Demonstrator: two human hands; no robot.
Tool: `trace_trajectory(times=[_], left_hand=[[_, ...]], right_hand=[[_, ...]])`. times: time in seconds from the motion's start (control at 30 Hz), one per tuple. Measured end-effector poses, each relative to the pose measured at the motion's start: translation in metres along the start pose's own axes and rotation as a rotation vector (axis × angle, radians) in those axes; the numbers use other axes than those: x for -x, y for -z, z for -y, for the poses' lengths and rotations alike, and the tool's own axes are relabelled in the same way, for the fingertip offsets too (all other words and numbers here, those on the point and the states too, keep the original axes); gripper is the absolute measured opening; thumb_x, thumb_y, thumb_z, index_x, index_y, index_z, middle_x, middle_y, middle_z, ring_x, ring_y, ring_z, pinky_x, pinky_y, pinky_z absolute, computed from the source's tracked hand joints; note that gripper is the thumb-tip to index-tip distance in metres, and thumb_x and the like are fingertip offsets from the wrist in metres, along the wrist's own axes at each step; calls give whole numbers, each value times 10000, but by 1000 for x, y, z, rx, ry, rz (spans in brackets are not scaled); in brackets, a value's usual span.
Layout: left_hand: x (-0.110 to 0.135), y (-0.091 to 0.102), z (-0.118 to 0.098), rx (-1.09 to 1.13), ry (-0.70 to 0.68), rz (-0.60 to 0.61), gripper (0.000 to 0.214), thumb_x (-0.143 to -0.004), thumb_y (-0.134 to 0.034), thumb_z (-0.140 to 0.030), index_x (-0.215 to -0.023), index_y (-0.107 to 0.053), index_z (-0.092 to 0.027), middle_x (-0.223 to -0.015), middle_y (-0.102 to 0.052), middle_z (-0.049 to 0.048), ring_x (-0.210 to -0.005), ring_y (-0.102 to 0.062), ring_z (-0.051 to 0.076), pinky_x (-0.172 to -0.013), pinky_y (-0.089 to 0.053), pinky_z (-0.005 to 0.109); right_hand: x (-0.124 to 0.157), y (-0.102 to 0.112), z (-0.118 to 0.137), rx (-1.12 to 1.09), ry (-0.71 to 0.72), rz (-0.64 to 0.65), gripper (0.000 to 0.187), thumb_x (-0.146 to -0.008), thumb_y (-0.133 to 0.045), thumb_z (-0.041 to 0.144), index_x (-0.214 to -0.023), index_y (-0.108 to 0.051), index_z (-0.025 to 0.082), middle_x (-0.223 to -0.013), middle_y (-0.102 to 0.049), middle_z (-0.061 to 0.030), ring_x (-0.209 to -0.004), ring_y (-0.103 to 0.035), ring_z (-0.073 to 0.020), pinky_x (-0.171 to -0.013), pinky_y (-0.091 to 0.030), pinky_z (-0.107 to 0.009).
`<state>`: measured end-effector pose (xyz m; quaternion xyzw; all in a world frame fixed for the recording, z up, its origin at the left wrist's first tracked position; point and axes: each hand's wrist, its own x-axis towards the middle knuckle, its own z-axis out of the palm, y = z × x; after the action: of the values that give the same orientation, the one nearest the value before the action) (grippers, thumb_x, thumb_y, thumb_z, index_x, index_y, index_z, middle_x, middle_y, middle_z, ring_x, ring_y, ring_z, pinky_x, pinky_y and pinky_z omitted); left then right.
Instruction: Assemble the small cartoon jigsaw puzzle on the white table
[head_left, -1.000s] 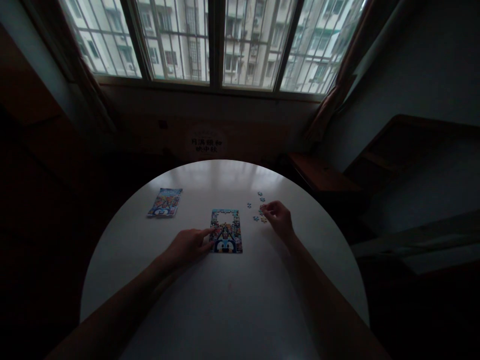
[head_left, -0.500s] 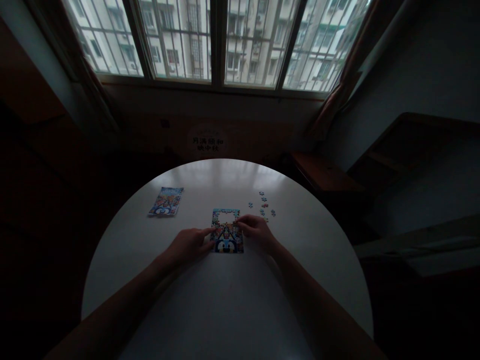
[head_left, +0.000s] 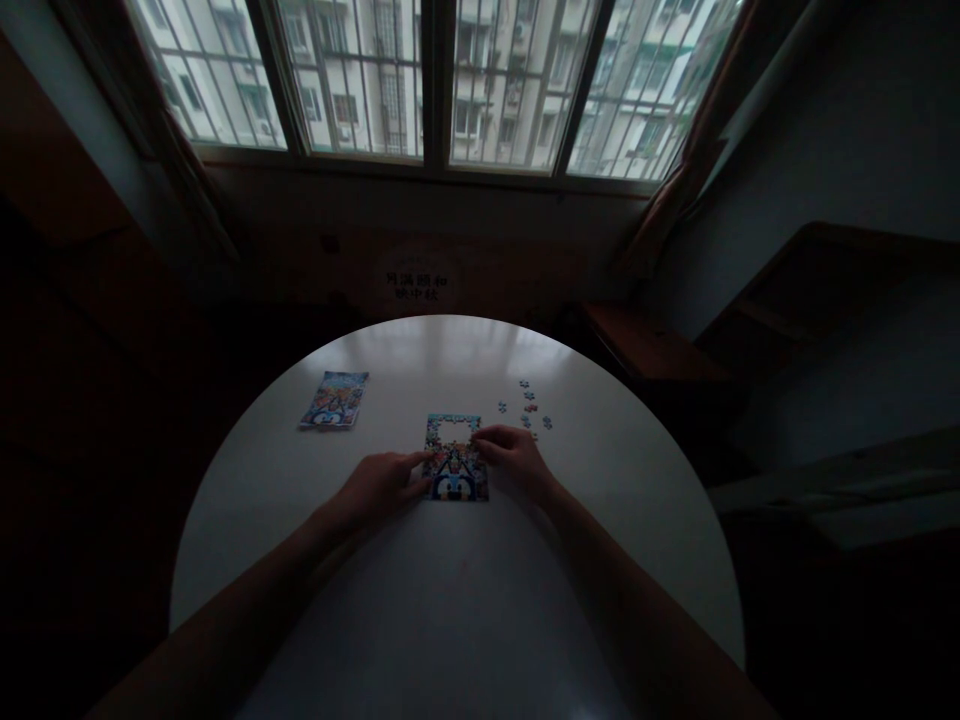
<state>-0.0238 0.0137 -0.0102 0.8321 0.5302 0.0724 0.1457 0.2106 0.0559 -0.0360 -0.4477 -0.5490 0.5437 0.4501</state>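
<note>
A jigsaw puzzle (head_left: 455, 484) with a colourful cartoon picture lies on the white table, a gap showing its surface in the upper middle. My left hand (head_left: 384, 480) rests at the puzzle's left edge, thumb and index finger stretched apart and touching it. At the right edge of the gap, my right hand (head_left: 511, 455) has its fingertips pinched together over a small puzzle piece, mostly hidden by the fingers. Several loose puzzle pieces (head_left: 529, 396) lie scattered just beyond my right hand.
A printed picture sheet (head_left: 335, 400) with the same kind of image lies to the left on the round white table (head_left: 450, 600). Beyond the table's far edge are a wall and a barred window (head_left: 495, 90). A brown wooden piece of furniture (head_left: 652, 345) stands at the right.
Both hands keep almost the same places at the puzzle; the right fingertips have barely shifted. The whole view has moved very slightly.
</note>
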Motion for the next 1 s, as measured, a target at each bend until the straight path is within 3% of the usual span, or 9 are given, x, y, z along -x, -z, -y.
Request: trace_trajectory(times=[0.3,0.53,1.0], left_hand=[[0,1,-2,-11,2,-13,452,-859,-491,-435,-1282,-532,-281,-745,-677,12,-639,-592,149,-603,-372,225],[-1,-2,1,-15,-8,-21,456,-860,-489,-442,-1286,-523,-282,-745,-673,9,-656,-607,155,-617,-395,232],[-1,0,-2,1,-12,-11,451,-858,-494,-425,-1285,-528,-283,-745,-679,13,-680,-617,165,-634,-402,236]], right_hand=[[-24,-12,12,414,200,5,141,-693,-664,263,-795,-706,175,-719,-707,-46,-671,-644,-166,-640,-481,-288],[-38,-31,5,684,241,-21,146,-707,-618,177,-813,-716,196,-741,-717,-36,-651,-630,-157,-639,-478,-275],[-28,-39,-7,682,307,-38,143,-766,-611,226,-862,-713,202,-781,-700,-30,-642,-589,-151,-652,-463,-272]])
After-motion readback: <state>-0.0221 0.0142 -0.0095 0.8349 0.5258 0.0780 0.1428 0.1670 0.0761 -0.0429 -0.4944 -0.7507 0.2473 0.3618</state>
